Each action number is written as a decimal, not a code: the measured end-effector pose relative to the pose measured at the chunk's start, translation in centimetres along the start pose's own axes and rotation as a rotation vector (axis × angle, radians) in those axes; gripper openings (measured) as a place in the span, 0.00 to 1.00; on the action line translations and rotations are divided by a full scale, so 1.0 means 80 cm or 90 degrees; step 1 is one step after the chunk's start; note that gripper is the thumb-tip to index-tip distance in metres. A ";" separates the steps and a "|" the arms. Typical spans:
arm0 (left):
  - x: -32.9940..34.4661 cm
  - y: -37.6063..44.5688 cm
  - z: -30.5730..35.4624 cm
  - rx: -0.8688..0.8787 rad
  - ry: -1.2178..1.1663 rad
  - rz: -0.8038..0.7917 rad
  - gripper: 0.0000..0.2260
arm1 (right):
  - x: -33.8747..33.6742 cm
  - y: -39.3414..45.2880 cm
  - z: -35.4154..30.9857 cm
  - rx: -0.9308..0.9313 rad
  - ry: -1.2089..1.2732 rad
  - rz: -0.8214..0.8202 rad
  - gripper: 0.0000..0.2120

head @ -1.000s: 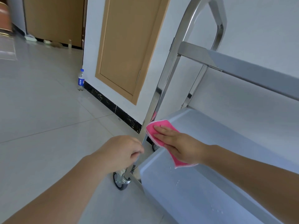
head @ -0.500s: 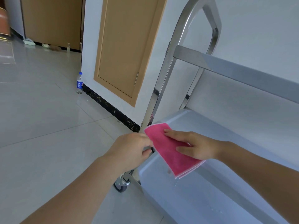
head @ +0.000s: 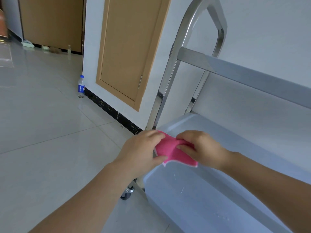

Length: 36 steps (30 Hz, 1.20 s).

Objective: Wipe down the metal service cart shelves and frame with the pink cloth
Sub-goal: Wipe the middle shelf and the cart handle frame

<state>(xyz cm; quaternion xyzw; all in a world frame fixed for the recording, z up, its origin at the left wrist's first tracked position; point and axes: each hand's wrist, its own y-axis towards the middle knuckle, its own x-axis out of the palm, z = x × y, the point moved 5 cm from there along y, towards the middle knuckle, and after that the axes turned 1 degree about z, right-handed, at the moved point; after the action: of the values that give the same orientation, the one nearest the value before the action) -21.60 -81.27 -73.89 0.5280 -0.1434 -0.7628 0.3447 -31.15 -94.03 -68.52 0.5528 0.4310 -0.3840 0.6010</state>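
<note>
While both our left hand (head: pixel 143 153) and right hand (head: pixel 202 148) pinch the pink cloth (head: pixel 175 153), the cart (head: pixel 168 91) post rises at 12 o'clock.

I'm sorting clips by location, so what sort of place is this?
Probably an indoor service or back-of-house area, perhaps a corridor. A steel service cart stands on a glossy tiled floor, beside a wall with tan wooden doors.
</note>
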 end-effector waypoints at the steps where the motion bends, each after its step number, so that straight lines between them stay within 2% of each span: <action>1: -0.006 0.002 0.001 -0.009 -0.017 0.025 0.22 | -0.007 0.003 -0.004 0.013 0.030 0.018 0.04; 5: -0.032 0.010 -0.007 -0.072 -0.114 0.121 0.05 | -0.034 0.024 -0.026 -0.006 0.047 0.141 0.12; 7: -0.044 0.014 -0.013 -0.094 -0.136 0.151 0.07 | -0.039 0.035 -0.042 -0.061 0.003 0.146 0.09; 8: -0.050 0.016 -0.017 -0.107 -0.147 0.172 0.08 | -0.038 0.041 -0.051 -0.104 -0.031 0.123 0.07; 10: -0.062 0.019 -0.026 -0.141 -0.171 0.218 0.11 | -0.032 0.052 -0.062 -0.149 -0.091 0.068 0.08; 13: -0.075 0.024 -0.037 -0.194 -0.218 0.276 0.13 | -0.030 0.069 -0.056 -0.118 -0.145 0.068 0.14; 16: -0.083 0.024 -0.039 -0.199 -0.235 0.314 0.14 | -0.045 0.093 -0.038 -0.048 -0.175 0.131 0.15; 20: -0.082 0.019 -0.037 -0.160 -0.197 0.301 0.13 | -0.069 0.126 -0.019 0.003 -0.220 0.212 0.14; 23: -0.077 0.015 -0.038 -0.143 -0.178 0.278 0.13 | -0.080 0.138 -0.016 0.017 -0.285 0.264 0.18; 26: -0.075 0.014 -0.038 -0.130 -0.161 0.266 0.12 | -0.088 0.141 -0.025 -0.020 -0.479 0.347 0.15; 29: -0.073 0.015 -0.036 -0.114 -0.143 0.246 0.12 | -0.078 0.145 -0.035 -0.101 -0.634 0.310 0.16; 36: -0.068 0.012 -0.038 -0.102 -0.098 0.210 0.11 | -0.078 0.139 -0.025 -0.107 -0.777 0.202 0.21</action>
<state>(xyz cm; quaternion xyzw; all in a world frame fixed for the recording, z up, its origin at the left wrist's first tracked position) -17.40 -77.86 -70.69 0.4084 -0.1926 -0.7431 0.4939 -22.94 -91.11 -58.97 0.2423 -0.0474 -0.5013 0.8293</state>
